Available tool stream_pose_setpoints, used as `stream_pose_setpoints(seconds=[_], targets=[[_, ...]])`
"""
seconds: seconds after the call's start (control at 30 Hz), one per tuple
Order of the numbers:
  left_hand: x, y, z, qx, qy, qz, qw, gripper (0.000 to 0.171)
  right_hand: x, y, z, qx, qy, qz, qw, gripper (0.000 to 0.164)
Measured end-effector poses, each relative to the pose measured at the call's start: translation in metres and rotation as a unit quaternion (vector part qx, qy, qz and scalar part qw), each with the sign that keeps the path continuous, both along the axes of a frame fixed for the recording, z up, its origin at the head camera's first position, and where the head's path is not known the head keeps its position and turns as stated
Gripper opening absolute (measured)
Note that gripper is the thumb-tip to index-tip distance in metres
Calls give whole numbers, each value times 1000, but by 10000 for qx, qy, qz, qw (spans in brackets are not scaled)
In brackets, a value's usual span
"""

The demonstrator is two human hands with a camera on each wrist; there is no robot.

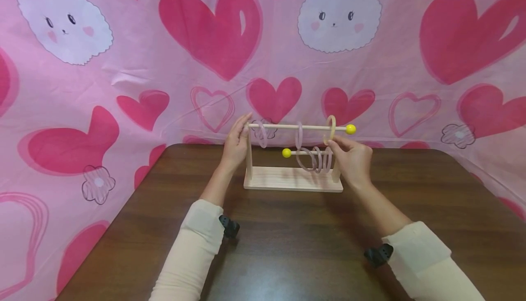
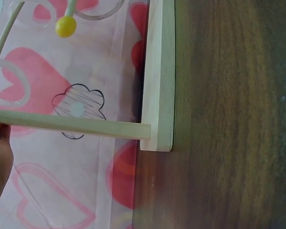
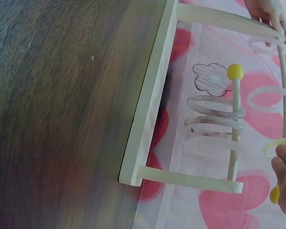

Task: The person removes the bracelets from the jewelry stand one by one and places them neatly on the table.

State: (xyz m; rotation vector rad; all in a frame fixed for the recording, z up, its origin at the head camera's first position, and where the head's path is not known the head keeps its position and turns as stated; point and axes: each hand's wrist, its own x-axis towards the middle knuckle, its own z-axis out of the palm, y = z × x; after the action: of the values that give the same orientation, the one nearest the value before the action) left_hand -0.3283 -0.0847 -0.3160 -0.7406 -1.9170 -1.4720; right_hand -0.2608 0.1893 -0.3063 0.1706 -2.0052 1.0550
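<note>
A light wooden bangle stand (image 1: 292, 181) has a long upper rod and a shorter lower rod, each with a yellow ball at its free end. My right hand (image 1: 352, 160) pinches a yellow bangle (image 1: 333, 122), which encircles the upper rod near its ball (image 1: 350, 129). Against the top of the left post (image 1: 249, 155) rests my left hand (image 1: 236, 143), its fingers mostly straight. Two pale pinkish bangles, one on the left (image 1: 262, 135) and one mid-rod (image 1: 299, 136), hang from the upper rod. Several bangles (image 3: 212, 125) hang on the lower rod.
The stand's base sits on a dark brown wooden table (image 1: 279, 241), near its back edge. Behind the table hangs a pink cloth (image 1: 283, 63) with hearts and rabbits. Small black devices sit at the left cuff (image 1: 229, 226) and right cuff (image 1: 379, 255).
</note>
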Motion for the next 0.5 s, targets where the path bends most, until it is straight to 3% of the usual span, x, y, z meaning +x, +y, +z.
stream_pose_setpoints(seconds=[0.23, 0.5], targets=[[2, 0, 4, 197, -2, -243, 9995, 34, 1, 7, 1, -206, 180, 95, 9996, 18], [27, 2, 22, 435, -265, -321, 9982, 32, 3, 15, 1, -98, 332, -136, 9993, 17]])
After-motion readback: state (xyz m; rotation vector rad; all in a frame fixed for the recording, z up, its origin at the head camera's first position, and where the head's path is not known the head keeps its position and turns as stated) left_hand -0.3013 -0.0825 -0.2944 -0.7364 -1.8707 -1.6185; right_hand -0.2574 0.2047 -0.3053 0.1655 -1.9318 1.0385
